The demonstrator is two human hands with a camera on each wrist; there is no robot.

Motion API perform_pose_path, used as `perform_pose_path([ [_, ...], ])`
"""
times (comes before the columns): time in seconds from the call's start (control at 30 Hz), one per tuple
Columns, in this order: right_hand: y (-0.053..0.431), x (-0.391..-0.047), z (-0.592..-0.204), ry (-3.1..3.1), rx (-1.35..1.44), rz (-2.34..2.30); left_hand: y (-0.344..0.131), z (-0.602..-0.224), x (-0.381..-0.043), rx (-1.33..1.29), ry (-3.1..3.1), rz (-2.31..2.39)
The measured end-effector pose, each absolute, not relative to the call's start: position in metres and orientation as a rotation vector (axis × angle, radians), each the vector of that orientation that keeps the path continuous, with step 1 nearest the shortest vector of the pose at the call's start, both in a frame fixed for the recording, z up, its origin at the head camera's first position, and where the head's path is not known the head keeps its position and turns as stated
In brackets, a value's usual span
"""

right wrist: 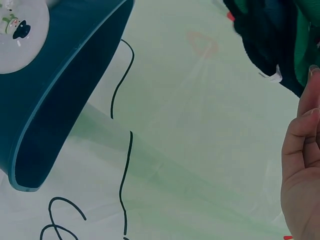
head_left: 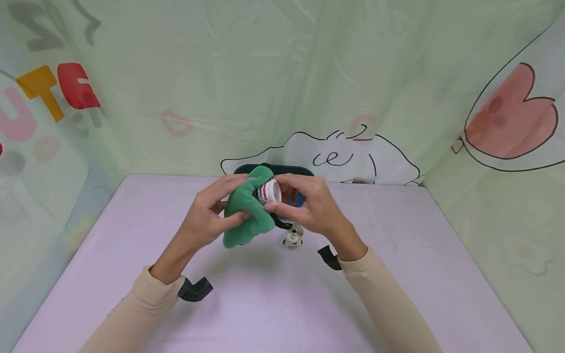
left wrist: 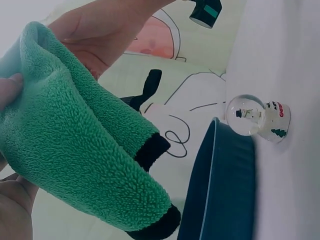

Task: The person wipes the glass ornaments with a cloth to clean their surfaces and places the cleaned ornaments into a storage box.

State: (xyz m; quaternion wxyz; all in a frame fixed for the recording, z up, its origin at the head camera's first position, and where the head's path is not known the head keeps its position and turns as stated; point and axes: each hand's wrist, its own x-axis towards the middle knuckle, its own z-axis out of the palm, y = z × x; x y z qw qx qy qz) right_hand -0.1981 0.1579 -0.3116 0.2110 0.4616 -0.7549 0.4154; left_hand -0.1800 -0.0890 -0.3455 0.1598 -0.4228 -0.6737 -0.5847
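Note:
My left hand [head_left: 214, 206] grips a green fleecy cloth [head_left: 247, 208], its thumb in front and fingers behind. In the left wrist view black trim ends the folded cloth [left wrist: 85, 140]. The cloth wraps part of a small round white object with red and black lettering [head_left: 269, 191], which looks like a snow globe's base. My right hand [head_left: 311, 203] holds this object between thumb and fingers; the part inside the cloth is hidden. Below the hands, a snow globe [head_left: 293, 239] with a snowman inside stands on the table; its lettered base [left wrist: 277, 121] shows in the left wrist view.
A dark teal tub [left wrist: 232, 185] stands behind the hands near the back edge of the lilac table [head_left: 397, 274]. Printed pale green sheets [head_left: 247, 98] hang around the table. Black mounts [head_left: 194, 289] stick out at both wrists.

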Motion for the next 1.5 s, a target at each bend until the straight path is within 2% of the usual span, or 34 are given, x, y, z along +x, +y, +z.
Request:
perform_pose_path([
  [0.2, 0.1565, -0.1977, -0.3112, -2.129, 1.255, 1.180, -0.0882, -0.3475, -0.1810, -1.190, -1.940, -1.597],
  [0.7, 0.1605, -0.1973, -0.3107, -2.114, 1.381, 1.218, -0.0878, -0.3484, -0.1799, -1.078, -1.928, -1.837],
  [1.5, 0.1613, -0.1990, -0.3125, -2.088, 1.423, 1.140, -0.0913, -0.3500, -0.1796, -0.907, -1.888, -2.078],
])
